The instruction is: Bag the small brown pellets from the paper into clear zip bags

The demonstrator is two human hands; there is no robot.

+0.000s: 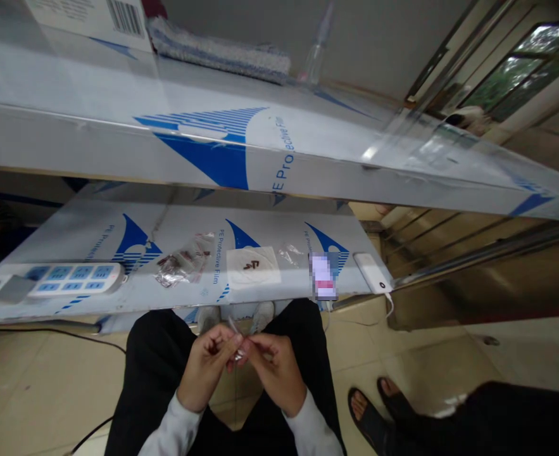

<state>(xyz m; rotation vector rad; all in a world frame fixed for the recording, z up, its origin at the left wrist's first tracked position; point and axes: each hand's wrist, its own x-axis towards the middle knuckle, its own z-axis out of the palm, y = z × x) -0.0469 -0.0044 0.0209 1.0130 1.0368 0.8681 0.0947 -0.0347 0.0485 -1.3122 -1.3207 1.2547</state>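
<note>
Over my lap, my left hand [207,361] and my right hand [276,364] meet, thumbs and fingertips closed on a small clear plastic bag [235,326]. What the bag contains, if anything, I cannot make out. Beyond them on the lower shelf lies a white paper sheet [267,269] with a few small brown pieces [252,265] on it. To its left rests a crumpled clear bag [179,266] with several brown pieces in it. Another bit of clear plastic [291,254] is on the right of the paper.
A power strip [75,278] occupies the shelf's left end. A phone [323,277] and a white power bank [373,273] with a cable are at the right. Above runs the upper table edge [331,171], with a rolled towel [217,54]. Another person's sandalled foot [362,405] is on the floor, right.
</note>
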